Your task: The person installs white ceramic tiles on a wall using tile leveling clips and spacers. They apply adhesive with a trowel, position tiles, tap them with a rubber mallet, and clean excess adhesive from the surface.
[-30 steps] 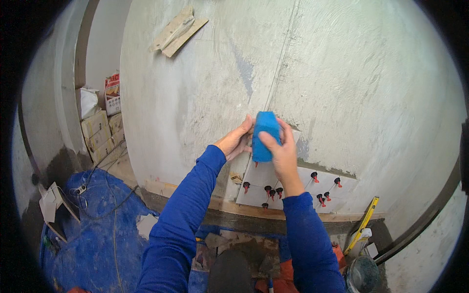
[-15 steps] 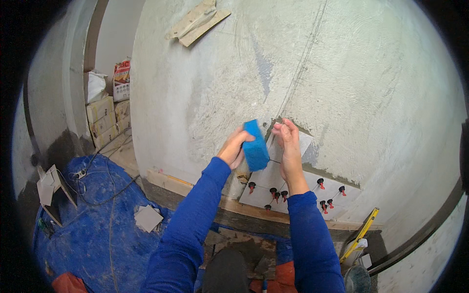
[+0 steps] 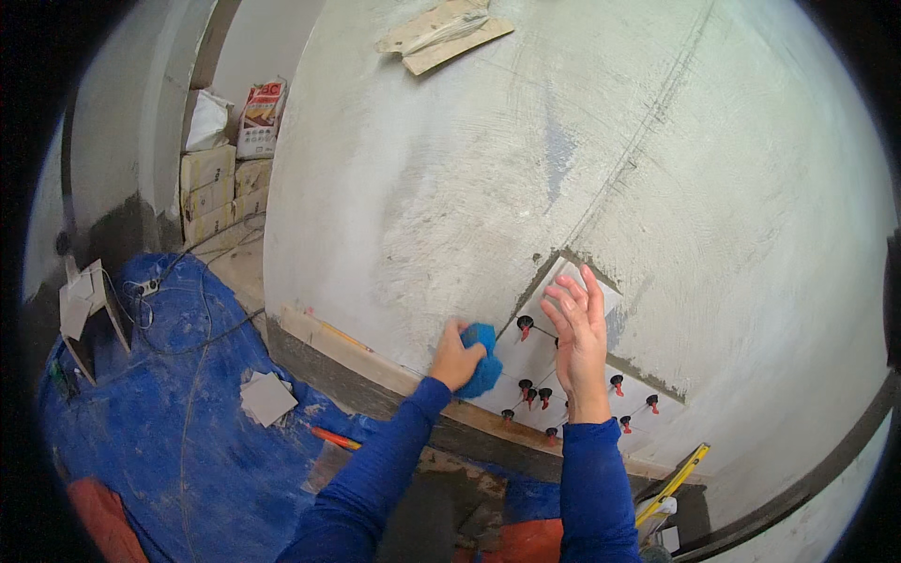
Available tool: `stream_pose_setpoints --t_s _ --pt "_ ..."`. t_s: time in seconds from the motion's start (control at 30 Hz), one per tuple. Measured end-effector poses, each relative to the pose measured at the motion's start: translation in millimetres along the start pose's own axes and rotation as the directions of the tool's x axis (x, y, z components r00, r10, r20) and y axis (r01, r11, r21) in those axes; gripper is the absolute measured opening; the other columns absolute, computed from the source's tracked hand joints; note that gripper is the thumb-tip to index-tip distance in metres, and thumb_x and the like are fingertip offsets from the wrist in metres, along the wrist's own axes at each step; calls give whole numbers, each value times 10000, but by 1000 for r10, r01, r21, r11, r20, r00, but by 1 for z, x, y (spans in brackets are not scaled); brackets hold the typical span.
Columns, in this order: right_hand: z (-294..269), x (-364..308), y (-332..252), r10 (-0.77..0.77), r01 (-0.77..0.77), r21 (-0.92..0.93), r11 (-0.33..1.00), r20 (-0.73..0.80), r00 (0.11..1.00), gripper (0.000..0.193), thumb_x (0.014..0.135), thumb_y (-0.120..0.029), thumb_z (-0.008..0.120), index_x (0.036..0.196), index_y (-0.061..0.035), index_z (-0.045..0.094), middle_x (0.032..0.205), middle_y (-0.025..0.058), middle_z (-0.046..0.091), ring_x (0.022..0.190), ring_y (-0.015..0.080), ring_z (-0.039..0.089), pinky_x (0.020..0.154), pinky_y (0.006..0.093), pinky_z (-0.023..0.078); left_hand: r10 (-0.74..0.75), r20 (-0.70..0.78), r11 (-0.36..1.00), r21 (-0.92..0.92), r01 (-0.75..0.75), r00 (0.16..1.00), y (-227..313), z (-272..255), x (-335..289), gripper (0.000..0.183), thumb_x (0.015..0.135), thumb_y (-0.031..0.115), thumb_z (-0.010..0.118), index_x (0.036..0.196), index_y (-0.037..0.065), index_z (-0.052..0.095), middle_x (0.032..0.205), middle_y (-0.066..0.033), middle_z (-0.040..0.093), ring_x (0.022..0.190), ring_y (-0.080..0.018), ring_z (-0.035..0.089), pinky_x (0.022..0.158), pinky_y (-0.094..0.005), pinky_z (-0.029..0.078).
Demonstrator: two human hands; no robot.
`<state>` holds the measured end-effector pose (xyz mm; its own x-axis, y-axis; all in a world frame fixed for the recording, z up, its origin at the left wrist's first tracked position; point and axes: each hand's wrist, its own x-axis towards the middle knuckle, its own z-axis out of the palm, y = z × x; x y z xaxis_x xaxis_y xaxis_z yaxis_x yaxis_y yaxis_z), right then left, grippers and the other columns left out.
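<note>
My left hand (image 3: 456, 358) grips a blue sponge (image 3: 482, 364) low on the wall, at the left edge of the light grey tiles (image 3: 537, 355). My right hand (image 3: 580, 338) is raised before the tiles with its fingers apart, holding nothing; whether it touches them I cannot tell. Part of the tiling is hidden behind this hand. Several black-and-red tile levelling clips (image 3: 525, 326) stick out at the joints. Grey adhesive shows along the upper tile edges.
A wooden batten (image 3: 328, 340) runs below the tiles. A yellow spirit level (image 3: 674, 483) leans at the lower right. Loose tiles (image 3: 268, 398) and a cable (image 3: 192, 361) lie on the blue sheet (image 3: 169, 422). Boxes (image 3: 208, 192) and a bag (image 3: 261, 120) stand far left.
My left hand has brought the sponge down to the tiles' left edge. My right hand's fingers have spread. The view has shifted, and a levelling clip formerly hidden now shows near the top.
</note>
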<state>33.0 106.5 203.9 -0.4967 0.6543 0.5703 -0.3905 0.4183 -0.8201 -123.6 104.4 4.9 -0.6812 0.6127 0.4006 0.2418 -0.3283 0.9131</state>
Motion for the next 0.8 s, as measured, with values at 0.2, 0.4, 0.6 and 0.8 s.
stream_pose_setpoints --t_s 0.2,0.4,0.6,0.8 --pt "-14 -4 4 -6 6 6 1000 25 1000 699 1022 -197 667 1623 -101 323 1417 127 524 1275 229 559 1108 407 448 -1 123 952 303 -36 992 31 -25 49 467 792 302 730 1138 -9 763 1149 -252 744 1083 -411 711 969 -455 552" --pt "-16 -6 7 -7 7 -23 1000 7 1000 645 1021 -180 661 1589 -72 374 1374 103 550 1238 209 589 1119 398 469 -122 163 841 542 14 979 28 6 55 367 771 278 729 1030 30 807 1056 -263 749 1013 -426 722 931 -481 569" --pt "-21 -7 6 -12 13 -44 999 12 1000 653 999 -178 690 1574 -70 401 1348 96 559 1221 198 592 1117 388 465 -131 140 833 552 32 981 25 31 60 328 777 268 726 985 30 815 980 -259 758 933 -422 741 889 -480 584" --pt "-24 -6 7 -20 20 -48 999 4 1000 672 984 -177 706 1574 -73 402 1342 94 562 1214 198 591 1108 387 465 -194 188 917 384 110 963 48 34 78 328 792 272 731 970 7 808 944 -255 768 894 -376 760 850 -452 591"
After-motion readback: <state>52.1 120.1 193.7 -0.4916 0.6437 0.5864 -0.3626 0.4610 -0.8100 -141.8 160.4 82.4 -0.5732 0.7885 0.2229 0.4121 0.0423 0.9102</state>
